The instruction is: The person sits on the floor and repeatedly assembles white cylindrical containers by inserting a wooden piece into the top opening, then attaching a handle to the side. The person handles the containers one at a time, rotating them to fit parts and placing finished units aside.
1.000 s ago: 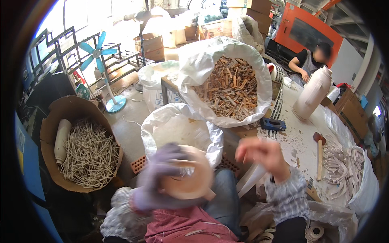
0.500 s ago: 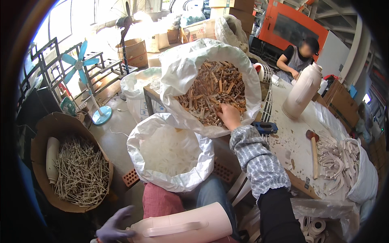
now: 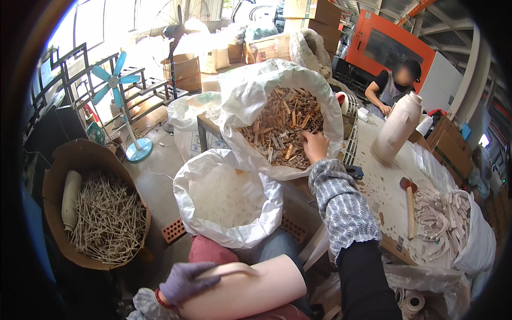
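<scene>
Across my lap lies a pale pink thermos flask casing (image 3: 266,288) with a moulded handle, its wide end towards the right. My left hand (image 3: 188,282), in a purple glove, is closed over its handle side. My bare right hand (image 3: 316,146) reaches into a large white sack (image 3: 237,98) full of small brown and amber strips (image 3: 288,114). Its fingers are bent together at the strips; whatever they pinch is hidden. Between the sack and my knees sits a smaller white bag (image 3: 186,224) of translucent rings (image 3: 226,197).
A cardboard box (image 3: 53,213) of thin sticks stands left, near a blue fan (image 3: 114,82). On the right-hand table (image 3: 373,186) are an upright flask casing (image 3: 396,128), a mallet (image 3: 409,208), a blue tool (image 3: 354,172) and pale strips (image 3: 442,218). A co-worker (image 3: 394,85) sits beyond.
My left hand has come from beside the casing's narrow end onto its handle and closed there. My right hand has shifted slightly right and up within the sack. The view has moved a little.
</scene>
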